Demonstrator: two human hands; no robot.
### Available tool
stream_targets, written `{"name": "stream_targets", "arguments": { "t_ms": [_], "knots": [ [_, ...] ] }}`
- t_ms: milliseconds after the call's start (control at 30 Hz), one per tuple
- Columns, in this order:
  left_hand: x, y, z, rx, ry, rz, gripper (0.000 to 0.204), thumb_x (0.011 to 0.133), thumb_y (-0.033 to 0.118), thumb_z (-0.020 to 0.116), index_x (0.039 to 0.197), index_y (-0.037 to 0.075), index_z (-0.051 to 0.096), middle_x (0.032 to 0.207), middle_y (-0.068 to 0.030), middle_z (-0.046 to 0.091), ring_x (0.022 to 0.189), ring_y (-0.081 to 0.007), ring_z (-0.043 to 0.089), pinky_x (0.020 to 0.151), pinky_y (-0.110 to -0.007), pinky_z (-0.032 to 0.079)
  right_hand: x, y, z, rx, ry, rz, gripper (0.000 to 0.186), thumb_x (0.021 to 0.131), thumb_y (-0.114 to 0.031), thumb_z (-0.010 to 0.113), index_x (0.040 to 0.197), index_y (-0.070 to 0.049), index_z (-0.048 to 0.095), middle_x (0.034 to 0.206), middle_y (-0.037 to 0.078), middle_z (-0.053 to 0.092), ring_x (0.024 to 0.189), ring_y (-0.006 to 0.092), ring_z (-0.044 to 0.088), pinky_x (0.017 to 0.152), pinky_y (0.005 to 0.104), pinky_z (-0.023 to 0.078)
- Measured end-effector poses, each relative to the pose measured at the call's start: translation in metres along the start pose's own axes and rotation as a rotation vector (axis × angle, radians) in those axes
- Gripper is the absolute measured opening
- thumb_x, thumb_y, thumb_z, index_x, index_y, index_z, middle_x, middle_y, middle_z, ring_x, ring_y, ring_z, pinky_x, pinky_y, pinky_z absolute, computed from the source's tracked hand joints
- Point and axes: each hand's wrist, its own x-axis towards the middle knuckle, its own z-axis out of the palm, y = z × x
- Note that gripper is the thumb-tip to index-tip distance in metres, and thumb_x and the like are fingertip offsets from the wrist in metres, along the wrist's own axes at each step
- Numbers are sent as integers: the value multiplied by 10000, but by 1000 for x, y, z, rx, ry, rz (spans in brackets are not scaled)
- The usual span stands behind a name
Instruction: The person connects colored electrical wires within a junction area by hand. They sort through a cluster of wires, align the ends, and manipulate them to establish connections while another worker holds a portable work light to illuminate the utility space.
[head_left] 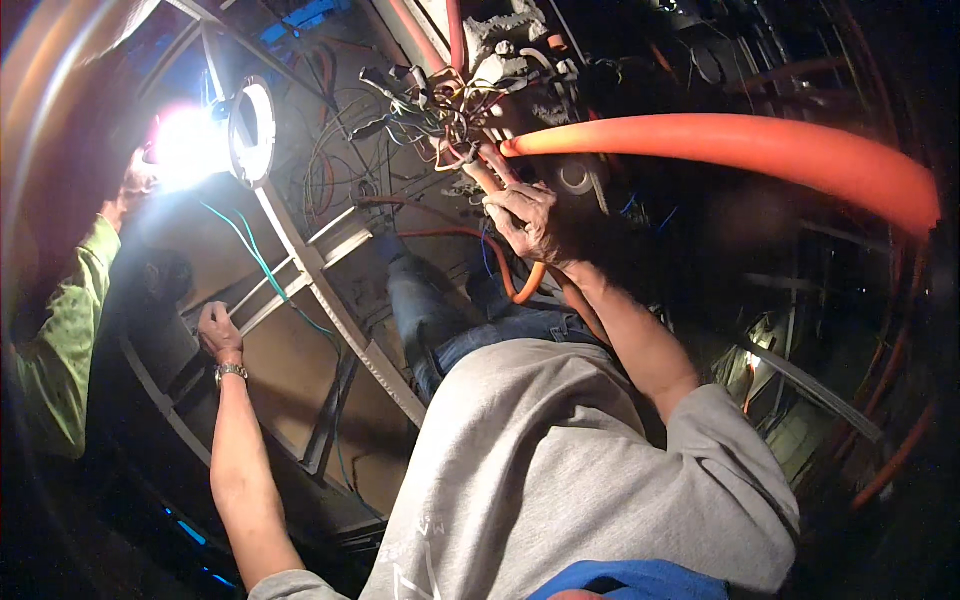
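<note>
My left hand (219,334), with a metal-banded watch at the wrist, is closed on a bar of the metal frame (298,258) at lower left. Reaching up to the middle, my right hand (525,218) is wrapped round an orange conduit (484,177). Just beyond its fingers is a tangle of loose wires (445,115) in several colours, some with black ends. A thick orange pipe (720,140) runs from near the wires to the right. How far my right fingers reach round the conduit is partly hidden.
A co-worker's hand (125,190) in a green sleeve (72,335) is at a glaring lamp (188,145) on the left. A white ring (253,132) stands beside it. A thin green wire (262,262) crosses the frame. Metal channels (810,388) lie in the dark at right.
</note>
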Motion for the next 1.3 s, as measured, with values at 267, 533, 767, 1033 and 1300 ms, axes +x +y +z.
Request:
{"name": "stream_targets", "arguments": {
  "t_ms": [267, 533, 767, 1033, 1300],
  "knots": [
    [-2, 11, -3, 18, 2, 18, 380, 958, 319, 559, 952, -14, 744, 952, -256, 735, 873, -434, 687, 800, -481, 507, 4, -6, -1, 54, 130, -13, 115, 940, -54, 688, 1049, -41, 725, 1493, 187, 645, 1075, 297, 761, 805, 387, 581],
    [-1, 3, 0, 5, -2, 32, 371, 962, 314, 561, 949, -7, 747, 962, -261, 737, 875, -433, 689, 790, -489, 505, -5, 3, 10, -29, 14, 100, 516, 1018, -158, 641, 1530, -115, 596, 1622, 133, 538, 1397, 332, 610, 1121, 450, 513],
    [-1, 0, 1, -10, 24, 52, 364, 963, 300, 561, 930, -24, 724, 951, -281, 713, 871, -439, 678, 788, -480, 498, -4, 3, 9, 13, 13, 121, 472, 1028, -160, 629, 1498, -129, 626, 1624, 126, 538, 1454, 355, 557, 1166, 456, 479],
    [2, 9, 4, -53, -25, 59, 364, 988, 291, 559, 914, -46, 675, 924, -290, 686, 841, -432, 650, 779, -471, 488, -5, 1, 5, 8, 21, 115, 338, 1024, -101, 628, 1354, -72, 692, 1620, 99, 544, 1488, 327, 522, 1163, 425, 498],
    [3, -21, 18, 54, 8, 47, 373, 1012, 323, 568, 995, -23, 708, 950, -240, 728, 839, -374, 668, 807, -466, 515, -4, 0, 11, 82, 166, 84, 133, 981, -48, 689, 1103, -12, 727, 1471, 181, 663, 1199, 332, 731, 872, 380, 598]
  ]
}}
